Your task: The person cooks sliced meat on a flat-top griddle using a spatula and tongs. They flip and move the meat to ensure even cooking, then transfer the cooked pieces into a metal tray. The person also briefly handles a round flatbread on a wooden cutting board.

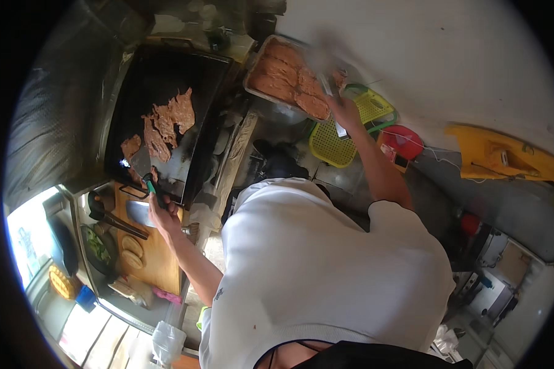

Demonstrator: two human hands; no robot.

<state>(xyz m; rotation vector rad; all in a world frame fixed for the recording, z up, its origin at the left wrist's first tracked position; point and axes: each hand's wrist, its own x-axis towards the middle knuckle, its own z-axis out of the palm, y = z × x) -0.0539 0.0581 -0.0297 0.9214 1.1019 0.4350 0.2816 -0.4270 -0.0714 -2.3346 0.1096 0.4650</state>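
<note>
My left hand [165,216] grips the green-and-black handle of a metal spatula [141,160], whose blade is at the near end of a black flat griddle [134,87]. Several pieces of raw-looking, sauce-coated meat [166,124] lie on the griddle, with smaller scraps around the blade. My right hand [346,113] is at the right end of a metal tray [277,98] filled with flat portions of reddish meat [281,69]. It holds a metal tool [325,84] whose far end is motion-blurred, so its shape cannot be told.
Below the griddle, a wooden board [159,258] carries a cleaver [140,213] and round flatbreads [132,252]. Beside it sits a bowl of greens [97,246]. Yellow plastic baskets [332,143] and a red basin [401,142] stand under my right arm, near the white wall [420,60].
</note>
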